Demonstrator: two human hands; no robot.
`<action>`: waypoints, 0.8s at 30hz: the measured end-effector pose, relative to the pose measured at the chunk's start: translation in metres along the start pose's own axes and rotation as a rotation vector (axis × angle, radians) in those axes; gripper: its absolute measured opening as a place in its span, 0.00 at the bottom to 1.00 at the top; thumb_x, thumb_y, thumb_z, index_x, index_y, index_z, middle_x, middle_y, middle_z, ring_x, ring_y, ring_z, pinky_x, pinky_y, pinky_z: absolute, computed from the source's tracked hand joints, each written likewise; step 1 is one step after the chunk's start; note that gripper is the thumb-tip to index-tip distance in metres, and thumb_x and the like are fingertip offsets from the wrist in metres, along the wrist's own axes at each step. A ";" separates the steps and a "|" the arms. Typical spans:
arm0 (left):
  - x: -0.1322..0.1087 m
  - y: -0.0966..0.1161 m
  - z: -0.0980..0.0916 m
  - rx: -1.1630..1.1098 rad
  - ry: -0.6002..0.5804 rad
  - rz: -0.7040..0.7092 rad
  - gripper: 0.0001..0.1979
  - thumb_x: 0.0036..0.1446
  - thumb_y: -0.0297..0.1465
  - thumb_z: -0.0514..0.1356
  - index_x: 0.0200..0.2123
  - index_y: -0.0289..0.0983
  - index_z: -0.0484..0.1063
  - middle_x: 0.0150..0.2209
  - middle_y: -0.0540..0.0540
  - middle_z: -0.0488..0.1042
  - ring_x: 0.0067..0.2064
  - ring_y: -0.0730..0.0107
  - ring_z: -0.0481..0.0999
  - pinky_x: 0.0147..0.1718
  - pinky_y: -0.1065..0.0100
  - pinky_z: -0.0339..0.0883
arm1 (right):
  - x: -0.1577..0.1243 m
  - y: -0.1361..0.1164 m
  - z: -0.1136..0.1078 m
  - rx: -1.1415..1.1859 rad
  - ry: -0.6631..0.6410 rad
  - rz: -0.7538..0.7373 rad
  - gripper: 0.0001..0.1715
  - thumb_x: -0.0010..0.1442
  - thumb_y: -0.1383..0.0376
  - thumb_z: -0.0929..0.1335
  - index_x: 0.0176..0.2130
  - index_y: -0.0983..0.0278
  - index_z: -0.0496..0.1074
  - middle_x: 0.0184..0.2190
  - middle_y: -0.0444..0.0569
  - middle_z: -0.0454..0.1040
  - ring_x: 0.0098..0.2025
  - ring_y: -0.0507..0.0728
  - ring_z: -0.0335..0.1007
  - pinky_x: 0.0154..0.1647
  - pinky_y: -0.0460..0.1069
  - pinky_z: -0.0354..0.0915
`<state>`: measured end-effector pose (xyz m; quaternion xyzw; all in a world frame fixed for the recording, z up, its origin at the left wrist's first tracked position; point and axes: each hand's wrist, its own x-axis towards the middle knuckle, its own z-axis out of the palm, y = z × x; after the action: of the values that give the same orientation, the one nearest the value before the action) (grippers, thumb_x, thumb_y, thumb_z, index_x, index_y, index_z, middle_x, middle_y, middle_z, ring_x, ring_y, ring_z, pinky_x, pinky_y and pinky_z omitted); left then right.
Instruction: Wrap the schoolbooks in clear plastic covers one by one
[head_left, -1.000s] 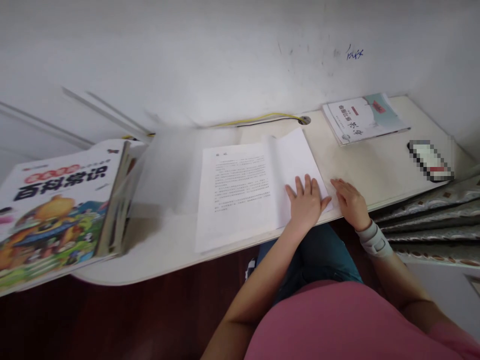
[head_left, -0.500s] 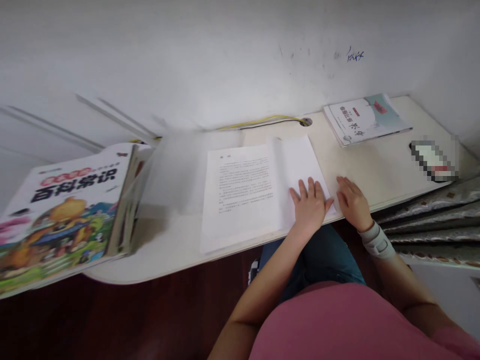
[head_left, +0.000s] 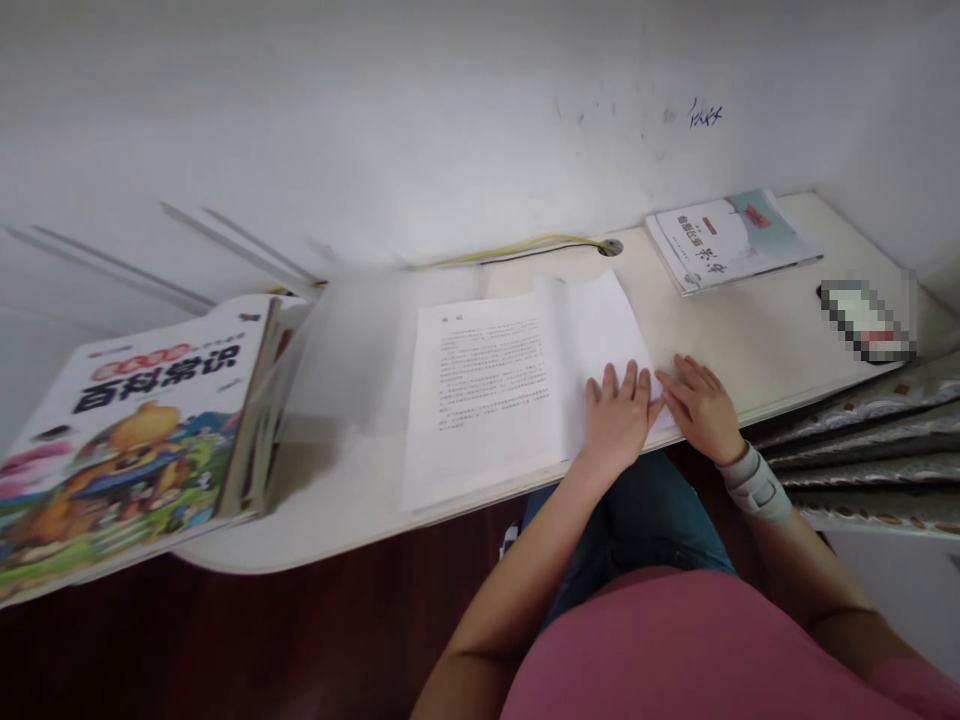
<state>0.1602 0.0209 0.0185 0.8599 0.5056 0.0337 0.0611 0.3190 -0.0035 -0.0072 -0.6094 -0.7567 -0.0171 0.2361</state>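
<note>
A book or booklet (head_left: 480,420) lies spread on the desk, with a printed page on the left and a blank white page (head_left: 596,320) on the right. My left hand (head_left: 619,415) rests flat on the blank page, fingers spread. At that page's lower right edge is my right hand (head_left: 705,410), its fingers stretched out and its thumb close to my left thumb. Whether the two thumbs touch, I cannot tell. A see-through plastic sheet (head_left: 352,370) extends from the left side of the printed page toward the stacked books.
A stack of picture books (head_left: 157,420) stands at the left end of the white desk (head_left: 330,520). Toward the back right lies a workbook (head_left: 731,240), with a blurred-out phone-like object (head_left: 866,320) nearer. A yellow cable (head_left: 525,246) runs along the wall to a hole.
My right hand has shifted slightly left to the page edge, its thumb now stretched toward my left thumb. My left hand stays flat on the page. The view has tilted a little.
</note>
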 end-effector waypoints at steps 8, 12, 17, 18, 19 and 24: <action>0.029 -0.045 -0.031 0.079 -0.149 0.351 0.22 0.65 0.36 0.49 0.61 0.43 0.63 0.62 0.44 0.62 0.59 0.49 0.62 0.54 0.55 0.61 | -0.001 -0.002 0.001 -0.079 -0.013 -0.028 0.20 0.66 0.61 0.60 0.54 0.60 0.71 0.60 0.58 0.65 0.62 0.63 0.60 0.58 0.61 0.60; 0.057 -0.064 -0.035 0.094 -0.109 0.484 0.20 0.65 0.34 0.48 0.59 0.42 0.65 0.57 0.40 0.66 0.54 0.57 0.67 0.52 0.59 0.62 | -0.003 -0.003 -0.001 -0.037 0.002 -0.047 0.18 0.64 0.56 0.63 0.48 0.59 0.75 0.60 0.56 0.65 0.62 0.64 0.59 0.59 0.61 0.60; 0.082 -0.083 -0.029 0.084 -0.101 0.544 0.24 0.64 0.42 0.50 0.59 0.39 0.64 0.56 0.36 0.65 0.53 0.55 0.67 0.50 0.57 0.62 | -0.005 -0.004 -0.005 0.045 0.010 -0.081 0.16 0.62 0.54 0.65 0.42 0.57 0.78 0.60 0.56 0.65 0.63 0.65 0.57 0.60 0.63 0.56; 0.087 -0.086 -0.027 0.089 -0.101 0.538 0.25 0.64 0.43 0.49 0.60 0.38 0.64 0.57 0.36 0.65 0.53 0.55 0.67 0.51 0.57 0.62 | -0.005 -0.004 -0.006 0.056 0.011 -0.083 0.16 0.62 0.54 0.65 0.42 0.57 0.78 0.60 0.56 0.65 0.63 0.66 0.57 0.60 0.64 0.55; 0.092 -0.090 -0.026 0.101 -0.096 0.519 0.25 0.64 0.43 0.48 0.60 0.38 0.63 0.58 0.36 0.64 0.54 0.55 0.67 0.51 0.56 0.62 | -0.005 -0.004 -0.006 0.066 0.012 -0.085 0.16 0.62 0.55 0.65 0.41 0.57 0.79 0.60 0.56 0.66 0.63 0.66 0.56 0.60 0.64 0.55; 0.117 -0.104 -0.022 0.172 -0.136 0.356 0.30 0.65 0.46 0.43 0.65 0.37 0.55 0.67 0.38 0.53 0.66 0.49 0.51 0.59 0.48 0.52 | -0.003 -0.006 -0.006 0.088 0.018 -0.073 0.15 0.62 0.55 0.65 0.40 0.56 0.79 0.59 0.54 0.66 0.64 0.65 0.56 0.61 0.64 0.54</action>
<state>0.1246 0.1744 0.0257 0.9381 0.3412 -0.0577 0.0144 0.3163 -0.0095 -0.0016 -0.5702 -0.7763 0.0019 0.2687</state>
